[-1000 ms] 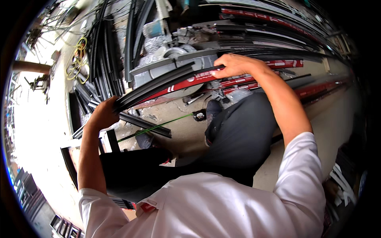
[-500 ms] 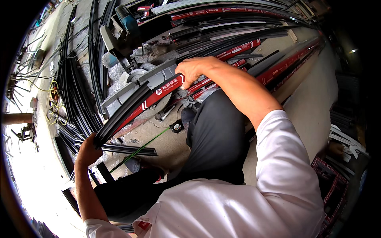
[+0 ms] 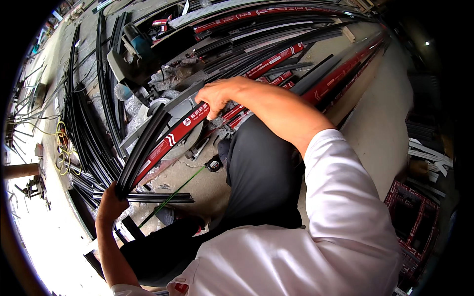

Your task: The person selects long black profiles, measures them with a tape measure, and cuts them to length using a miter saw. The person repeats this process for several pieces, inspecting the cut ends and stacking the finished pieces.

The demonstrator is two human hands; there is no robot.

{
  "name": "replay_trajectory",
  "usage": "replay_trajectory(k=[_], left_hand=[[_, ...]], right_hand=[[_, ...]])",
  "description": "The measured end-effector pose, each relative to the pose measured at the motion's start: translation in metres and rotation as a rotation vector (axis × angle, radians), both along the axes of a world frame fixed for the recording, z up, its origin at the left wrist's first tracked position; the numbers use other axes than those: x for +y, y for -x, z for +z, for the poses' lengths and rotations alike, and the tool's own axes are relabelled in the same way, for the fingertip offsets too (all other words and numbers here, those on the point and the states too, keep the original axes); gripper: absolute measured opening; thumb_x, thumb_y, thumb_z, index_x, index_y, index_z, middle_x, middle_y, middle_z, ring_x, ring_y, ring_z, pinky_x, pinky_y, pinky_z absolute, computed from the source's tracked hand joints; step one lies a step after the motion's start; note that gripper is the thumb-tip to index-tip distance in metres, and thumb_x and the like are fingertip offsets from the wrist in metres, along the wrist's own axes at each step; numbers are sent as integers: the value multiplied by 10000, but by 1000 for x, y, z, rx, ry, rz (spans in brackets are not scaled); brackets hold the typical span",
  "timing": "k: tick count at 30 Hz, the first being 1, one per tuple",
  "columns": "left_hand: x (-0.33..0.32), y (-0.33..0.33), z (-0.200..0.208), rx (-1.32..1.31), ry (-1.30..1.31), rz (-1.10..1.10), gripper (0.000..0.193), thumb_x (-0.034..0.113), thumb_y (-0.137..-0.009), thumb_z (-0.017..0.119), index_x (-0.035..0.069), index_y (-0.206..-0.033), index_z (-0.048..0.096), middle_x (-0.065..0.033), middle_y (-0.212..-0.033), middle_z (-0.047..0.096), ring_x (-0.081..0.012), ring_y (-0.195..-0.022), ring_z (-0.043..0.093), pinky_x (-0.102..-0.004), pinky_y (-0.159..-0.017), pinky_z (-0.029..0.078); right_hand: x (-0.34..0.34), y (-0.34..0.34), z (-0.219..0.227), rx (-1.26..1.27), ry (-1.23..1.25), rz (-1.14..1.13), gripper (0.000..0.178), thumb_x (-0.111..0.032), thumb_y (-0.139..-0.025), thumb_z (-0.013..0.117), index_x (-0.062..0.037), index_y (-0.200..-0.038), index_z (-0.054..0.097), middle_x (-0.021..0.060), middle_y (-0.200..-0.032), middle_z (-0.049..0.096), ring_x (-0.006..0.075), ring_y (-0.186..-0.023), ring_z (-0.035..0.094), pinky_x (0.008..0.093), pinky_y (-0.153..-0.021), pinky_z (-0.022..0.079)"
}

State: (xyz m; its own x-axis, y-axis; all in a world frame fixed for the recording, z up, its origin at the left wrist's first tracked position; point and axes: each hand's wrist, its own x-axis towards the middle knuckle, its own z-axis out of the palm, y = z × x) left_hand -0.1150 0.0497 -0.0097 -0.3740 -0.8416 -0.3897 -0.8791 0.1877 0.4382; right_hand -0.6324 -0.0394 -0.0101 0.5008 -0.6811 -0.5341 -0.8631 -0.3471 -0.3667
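Observation:
Both my hands hold one black profile bar (image 3: 163,148) faced with a red printed film. My left hand (image 3: 111,201) wraps round its lower near end. At the upper far end, my right hand (image 3: 217,97) grips the bar, thumb over the red face and fingers behind. The bar slants up from left to right above the round grey base (image 3: 190,139) of a cut-off saw. The saw's motor head (image 3: 139,42) stands tilted up beyond. Its grey fence (image 3: 132,136) runs behind the bar, partly hidden by it.
A tape measure (image 3: 213,164) lies by my knee, its green blade (image 3: 180,187) stretched across the floor. Loose black profiles (image 3: 91,123) lie in a heap at the left, near a yellow cord (image 3: 61,148). Long red-filmed profiles (image 3: 335,79) lie at the right.
The whole view has shifted slightly, so the surroundings sit lower and further left. The bar, still in both hands, shows more of its red face.

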Motion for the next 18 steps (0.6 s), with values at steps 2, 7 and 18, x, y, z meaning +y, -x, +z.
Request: replay_trajectory(k=[2, 7, 18], left_hand=[[0, 4, 1, 34, -12, 6, 346, 64, -747, 694, -3, -1069, 587, -196, -773, 635, -333, -683, 615, -434, -692, 523], [1, 7, -4, 93, 40, 12, 420, 67, -749, 699, -48, -1140, 595, -174, -796, 655, -274, -683, 603, -393, -691, 524], [11, 38, -13, 18, -75, -25, 399, 53, -731, 701, -5, -1115, 609, -144, -798, 644, -262, -695, 608, -379, -689, 516]], right_hand=[[-3, -3, 2, 27, -41, 1, 703, -381, -755, 895, -74, -1341, 655, 159, -1146, 753, 338, -1115, 702, 446, -934, 542], [-1, -6, -3, -57, -16, 5, 691, -372, -753, 903, -84, -1335, 667, 140, -1163, 755, 339, -1134, 700, 447, -957, 540], [69, 12, -117, -288, 231, 4, 272, -217, -922, 693, -66, -1118, 579, 209, -1027, 695, 451, -968, 701, 530, -822, 545]])
